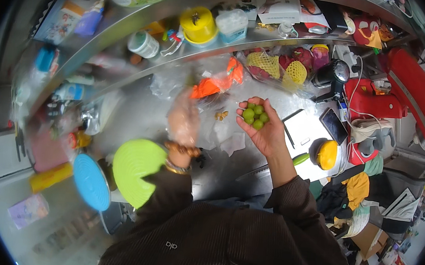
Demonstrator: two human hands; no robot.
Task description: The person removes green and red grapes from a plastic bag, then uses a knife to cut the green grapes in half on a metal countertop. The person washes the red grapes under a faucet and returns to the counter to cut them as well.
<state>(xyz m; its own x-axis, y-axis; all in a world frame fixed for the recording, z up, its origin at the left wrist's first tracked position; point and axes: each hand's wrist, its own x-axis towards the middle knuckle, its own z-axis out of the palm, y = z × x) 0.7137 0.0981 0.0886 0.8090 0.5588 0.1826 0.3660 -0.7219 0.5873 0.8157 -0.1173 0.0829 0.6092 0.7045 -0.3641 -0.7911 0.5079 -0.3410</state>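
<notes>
Several round green grapes rest in the cupped palm of my right hand, which is held above the steel table. My left hand, with a beaded bracelet at its wrist, is blurred by motion. Its fingers point away from me, close to an orange plastic bag and some clear plastic wrap. The blur hides whether anything is in them. Small tan pieces lie on the table between my hands, with a crumpled white tissue nearer me.
Wrapped dragon fruit lies at the back. To the right are a notebook, a phone, a yellow round object and a red stand mixer. Green and blue turntables stand left. A steel shelf spans the back.
</notes>
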